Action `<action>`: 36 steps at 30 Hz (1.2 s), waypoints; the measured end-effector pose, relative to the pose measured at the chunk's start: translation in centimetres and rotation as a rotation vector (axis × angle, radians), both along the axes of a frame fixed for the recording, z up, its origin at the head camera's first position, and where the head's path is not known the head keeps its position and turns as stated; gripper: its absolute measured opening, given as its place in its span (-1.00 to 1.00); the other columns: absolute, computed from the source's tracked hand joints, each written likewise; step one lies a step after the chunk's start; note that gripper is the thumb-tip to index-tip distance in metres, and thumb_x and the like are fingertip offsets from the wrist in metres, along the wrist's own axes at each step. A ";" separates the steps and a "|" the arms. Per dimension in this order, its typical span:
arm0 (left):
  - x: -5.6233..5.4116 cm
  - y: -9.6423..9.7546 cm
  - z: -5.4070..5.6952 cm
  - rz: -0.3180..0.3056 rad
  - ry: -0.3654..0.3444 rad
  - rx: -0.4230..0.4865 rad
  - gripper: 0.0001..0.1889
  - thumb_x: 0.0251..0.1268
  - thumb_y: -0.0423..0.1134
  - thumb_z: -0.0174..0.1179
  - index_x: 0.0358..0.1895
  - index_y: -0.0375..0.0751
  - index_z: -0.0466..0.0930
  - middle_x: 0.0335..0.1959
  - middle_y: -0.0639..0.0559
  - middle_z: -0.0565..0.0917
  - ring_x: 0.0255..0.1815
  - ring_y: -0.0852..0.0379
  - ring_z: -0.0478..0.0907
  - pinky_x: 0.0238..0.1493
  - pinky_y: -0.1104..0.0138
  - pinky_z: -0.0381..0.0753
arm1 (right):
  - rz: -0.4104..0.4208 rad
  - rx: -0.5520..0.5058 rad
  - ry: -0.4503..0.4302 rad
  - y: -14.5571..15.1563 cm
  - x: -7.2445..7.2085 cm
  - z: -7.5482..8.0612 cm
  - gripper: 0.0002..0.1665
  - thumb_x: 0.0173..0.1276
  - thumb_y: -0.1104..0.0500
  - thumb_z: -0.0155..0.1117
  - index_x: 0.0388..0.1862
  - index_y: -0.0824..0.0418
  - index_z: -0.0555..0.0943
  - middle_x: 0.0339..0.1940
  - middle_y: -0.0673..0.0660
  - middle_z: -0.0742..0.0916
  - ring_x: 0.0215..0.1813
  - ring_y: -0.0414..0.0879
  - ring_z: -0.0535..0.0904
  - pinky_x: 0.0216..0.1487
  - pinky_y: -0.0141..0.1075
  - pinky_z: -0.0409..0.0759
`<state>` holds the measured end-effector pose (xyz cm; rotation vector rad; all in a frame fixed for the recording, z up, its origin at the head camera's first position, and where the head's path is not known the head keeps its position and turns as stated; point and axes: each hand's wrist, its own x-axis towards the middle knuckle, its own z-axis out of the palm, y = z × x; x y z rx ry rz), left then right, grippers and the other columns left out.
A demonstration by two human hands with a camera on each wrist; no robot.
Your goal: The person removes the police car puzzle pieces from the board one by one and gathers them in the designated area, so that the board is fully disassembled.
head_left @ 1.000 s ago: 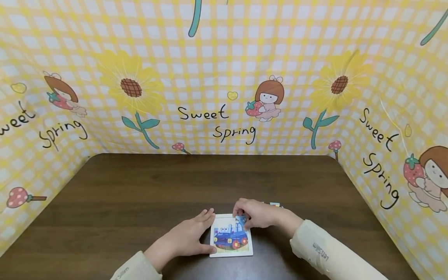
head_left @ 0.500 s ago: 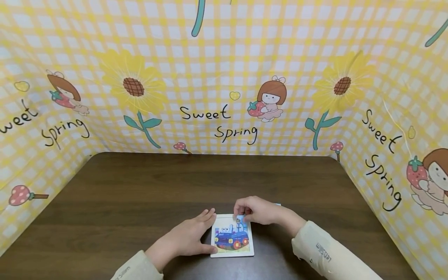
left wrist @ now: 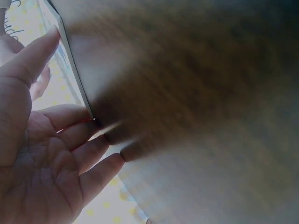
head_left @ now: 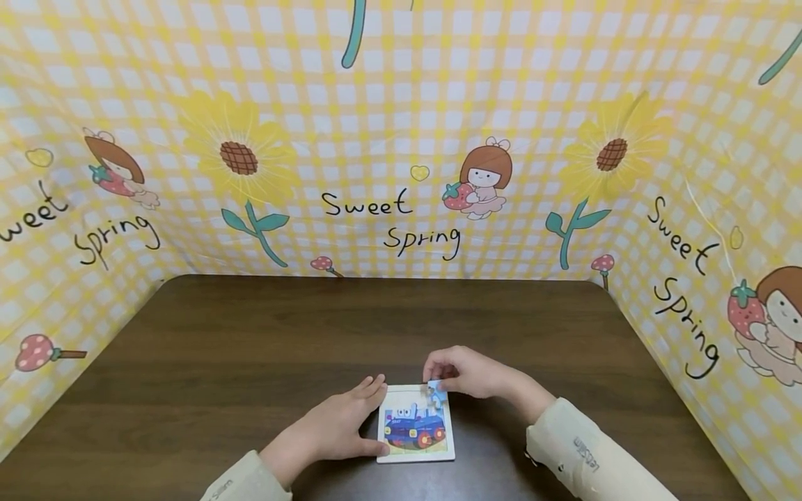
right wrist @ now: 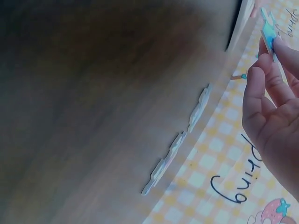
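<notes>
A white-framed jigsaw puzzle board (head_left: 416,458) with a blue cartoon tractor picture lies near the front of the table. My left hand (head_left: 338,426) is stretched along its left side, thumb at the lower left edge and fingertips by the upper left corner. In the left wrist view, the thumb (left wrist: 46,43) meets the board's rim. Between thumb and fingers my right hand (head_left: 473,374) pinches a light blue puzzle piece (head_left: 436,396) over the board's upper right corner. The right wrist view shows this piece (right wrist: 268,33) tilted up, clear of the frame.
Several loose puzzle pieces (right wrist: 168,158) lie on the dark wooden table (head_left: 301,327) beyond the right hand; in the head view that hand and forearm hide them. A yellow checked cloth (head_left: 376,139) encloses the table at the back and sides.
My right hand has shifted slightly back and to the right with the puzzle piece, which now sits higher over the corner and tilted. The left hand stays in place.
</notes>
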<state>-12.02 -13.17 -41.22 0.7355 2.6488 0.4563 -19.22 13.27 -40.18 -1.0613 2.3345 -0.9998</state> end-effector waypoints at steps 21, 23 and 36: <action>0.1 0.0 0.0 0.003 0.016 -0.002 0.00 0.15 0.27 0.32 0.52 -0.30 0.20 0.59 -0.16 0.16 0.60 -0.13 0.12 0.44 -0.08 0.32 | -0.114 -0.096 -0.030 4.3 -0.7 1.0 -0.84 0.42 0.35 0.22 -0.06 0.31 0.63 -0.27 0.10 0.71 -0.27 -0.18 0.53 -0.28 -0.37 0.59; 0.1 0.1 0.0 0.004 0.015 -0.003 0.00 0.15 0.28 0.32 0.52 -0.29 0.20 0.59 -0.16 0.16 0.60 -0.13 0.12 0.44 -0.09 0.32 | -0.135 -0.108 -0.026 4.9 -0.7 1.0 -0.84 0.42 0.33 0.23 -0.06 0.31 0.64 -0.27 0.12 0.71 -0.28 -0.17 0.54 -0.30 -0.36 0.58; 0.2 0.1 0.2 -0.001 0.022 -0.009 0.00 0.15 0.27 0.32 0.52 -0.30 0.19 0.59 -0.16 0.15 0.60 -0.12 0.12 0.43 -0.07 0.33 | -0.262 -0.186 0.002 8.8 -1.2 0.8 -0.79 0.39 0.32 0.26 -0.04 0.38 0.66 -0.15 0.21 0.73 -0.19 -0.22 0.57 -0.14 -0.38 0.58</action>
